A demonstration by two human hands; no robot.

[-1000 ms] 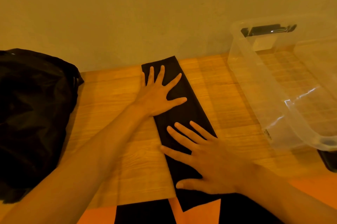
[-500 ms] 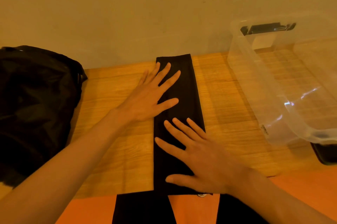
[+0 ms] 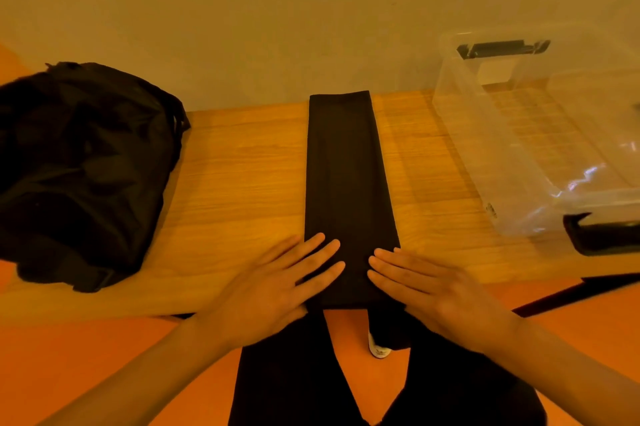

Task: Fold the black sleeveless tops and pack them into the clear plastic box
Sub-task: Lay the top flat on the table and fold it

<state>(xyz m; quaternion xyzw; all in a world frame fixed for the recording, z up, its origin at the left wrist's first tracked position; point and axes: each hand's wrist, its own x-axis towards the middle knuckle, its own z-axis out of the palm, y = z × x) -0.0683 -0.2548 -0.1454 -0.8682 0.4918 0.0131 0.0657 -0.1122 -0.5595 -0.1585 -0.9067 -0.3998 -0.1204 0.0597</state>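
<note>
A black sleeveless top [image 3: 346, 176], folded into a long narrow strip, lies on the wooden table [image 3: 242, 183], running from the wall to the near edge. My left hand [image 3: 273, 290] lies flat with straight fingers, its fingertips on the strip's near left corner. My right hand [image 3: 433, 290] lies flat the same way, fingertips on the near right corner. A heap of black tops [image 3: 79, 166] sits at the table's left end. The clear plastic box [image 3: 540, 134] stands at the right, open and with nothing inside.
A plain wall runs right behind the table. The box has black latch handles at its far and near ends. Below the table edge I see an orange floor, black trouser legs and a white shoe [image 3: 379, 349].
Both hands have slid along the strip toward me, from its middle to its near end. The strip now lies straight instead of slanted.
</note>
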